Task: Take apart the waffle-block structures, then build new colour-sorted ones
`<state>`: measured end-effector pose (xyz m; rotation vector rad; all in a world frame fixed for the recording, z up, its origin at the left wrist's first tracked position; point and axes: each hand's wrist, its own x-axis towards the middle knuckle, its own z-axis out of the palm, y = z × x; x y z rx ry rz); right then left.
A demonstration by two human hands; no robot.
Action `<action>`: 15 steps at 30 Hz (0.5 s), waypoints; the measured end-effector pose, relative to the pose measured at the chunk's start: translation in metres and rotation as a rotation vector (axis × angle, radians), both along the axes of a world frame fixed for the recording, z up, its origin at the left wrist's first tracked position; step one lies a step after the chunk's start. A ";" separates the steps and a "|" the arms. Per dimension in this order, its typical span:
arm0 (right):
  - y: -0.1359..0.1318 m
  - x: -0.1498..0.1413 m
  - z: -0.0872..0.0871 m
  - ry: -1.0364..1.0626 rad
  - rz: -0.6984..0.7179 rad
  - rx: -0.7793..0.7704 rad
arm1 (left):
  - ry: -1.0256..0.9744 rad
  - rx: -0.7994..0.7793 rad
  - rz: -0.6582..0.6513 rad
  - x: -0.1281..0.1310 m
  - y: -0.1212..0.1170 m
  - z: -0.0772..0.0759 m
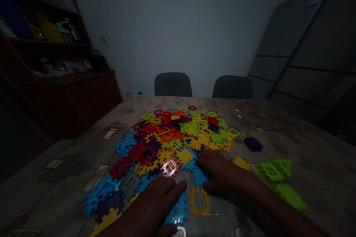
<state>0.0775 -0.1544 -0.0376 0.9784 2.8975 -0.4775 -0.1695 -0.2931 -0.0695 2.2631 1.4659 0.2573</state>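
Note:
My left hand [158, 200] lies low over the near side of a pile of plastic interlocking pieces. Its index finger and thumb are spread apart, beside a blue square piece [179, 209]. My right hand [217, 168] reaches in from the right, fingertips at the pile's front edge and thumb apart from them. A flat blue piece [198, 177] sits by its fingers and is partly covered. Between the hands are a yellow window-frame piece [200, 202] and a shiny pinkish window piece [170, 167]. A yellow toothed piece [185, 155] lies just beyond.
Red pieces [121, 167], lime-green pieces [190, 128] and other colours spread across the table [258, 118]. Apart on the right lie a dark blue stack [253, 143] and green stacks [275, 170]. Two chairs [172, 83] stand at the far edge; a shelf cabinet [63, 85] is left.

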 end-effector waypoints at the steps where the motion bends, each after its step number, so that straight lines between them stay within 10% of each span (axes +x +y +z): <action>1: 0.000 0.001 -0.001 -0.015 0.007 -0.008 | 0.001 0.002 0.008 0.001 -0.001 0.004; 15: 0.001 0.018 0.026 0.109 -0.066 0.054 | 0.006 -0.038 0.008 0.002 -0.002 0.015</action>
